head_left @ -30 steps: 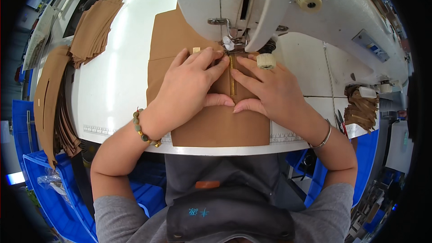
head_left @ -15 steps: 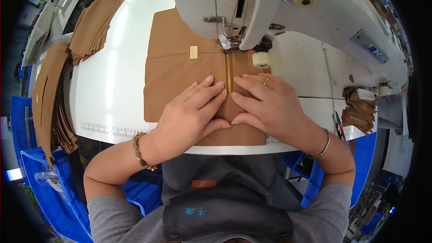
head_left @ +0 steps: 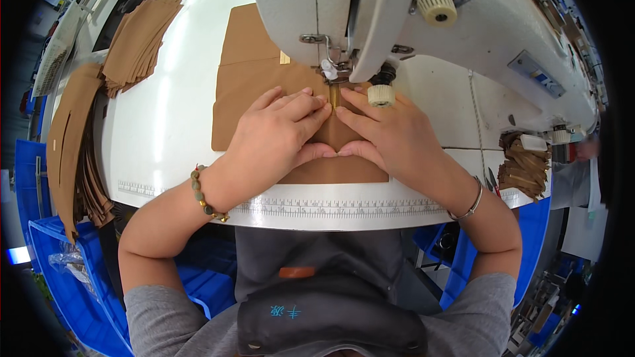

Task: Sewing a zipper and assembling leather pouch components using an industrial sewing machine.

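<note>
One smooth, matte brown panel [head_left: 246, 79] is spread on a glossy white table [head_left: 159, 125], its upper part partly hidden by a rounded, white-enamelled sewing machine [head_left: 529, 36]. A narrow zipper [head_left: 334, 97] with gold-coloured teeth is flanked by the fingertips of the left hand [head_left: 274, 133] and the right hand [head_left: 403, 135]. Both are laid palm-down on the panel, fingers slightly spread and lightly bent, thumb tips brought together. The left wrist is ringed by rounded beads [head_left: 197, 193], the right by a slender metal bangle [head_left: 473, 209]. Along the table's curved front edge, a ruler strip [head_left: 344, 208] is exposed; farther left, thin brown pieces [head_left: 142, 39] are fanned in overlapping layers.
</note>
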`<state>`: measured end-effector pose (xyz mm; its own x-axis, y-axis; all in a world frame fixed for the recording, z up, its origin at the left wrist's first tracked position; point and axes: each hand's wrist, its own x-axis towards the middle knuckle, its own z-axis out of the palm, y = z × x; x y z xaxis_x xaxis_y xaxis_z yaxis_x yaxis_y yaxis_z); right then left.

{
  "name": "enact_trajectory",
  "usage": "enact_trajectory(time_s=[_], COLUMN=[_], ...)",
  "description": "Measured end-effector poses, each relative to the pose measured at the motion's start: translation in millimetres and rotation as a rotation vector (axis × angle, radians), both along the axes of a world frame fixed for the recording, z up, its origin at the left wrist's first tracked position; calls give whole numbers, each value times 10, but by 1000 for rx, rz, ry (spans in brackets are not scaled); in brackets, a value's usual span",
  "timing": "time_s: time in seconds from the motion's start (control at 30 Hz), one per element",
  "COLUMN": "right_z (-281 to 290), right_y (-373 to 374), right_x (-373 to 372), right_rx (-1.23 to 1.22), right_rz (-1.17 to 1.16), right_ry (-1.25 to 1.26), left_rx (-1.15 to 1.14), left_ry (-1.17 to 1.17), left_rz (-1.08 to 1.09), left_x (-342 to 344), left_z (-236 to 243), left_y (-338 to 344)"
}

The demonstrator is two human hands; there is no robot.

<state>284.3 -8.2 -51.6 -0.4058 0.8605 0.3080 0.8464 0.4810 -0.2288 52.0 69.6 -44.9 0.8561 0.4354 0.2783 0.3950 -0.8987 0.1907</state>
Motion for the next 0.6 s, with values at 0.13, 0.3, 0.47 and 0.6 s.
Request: enact_trajectory(time_s=[0.13,0.3,0.47,0.6], right_z=[13,-101,-48,-29], right_y=[71,122,127,114], right_x=[4,48,116,261], right_rx=[-13,24,-47,-294], right_rz=[-36,-38,1,-1], right_ry=[10,66,331,866], left_rx=[9,41,115,93], left_ry=[-58,-70,-81,-95], left_rz=[19,53,66,62], left_x=[25,39,20,5], left_z=[-110,-108,-111,-88], left_y=[150,189,87,52])
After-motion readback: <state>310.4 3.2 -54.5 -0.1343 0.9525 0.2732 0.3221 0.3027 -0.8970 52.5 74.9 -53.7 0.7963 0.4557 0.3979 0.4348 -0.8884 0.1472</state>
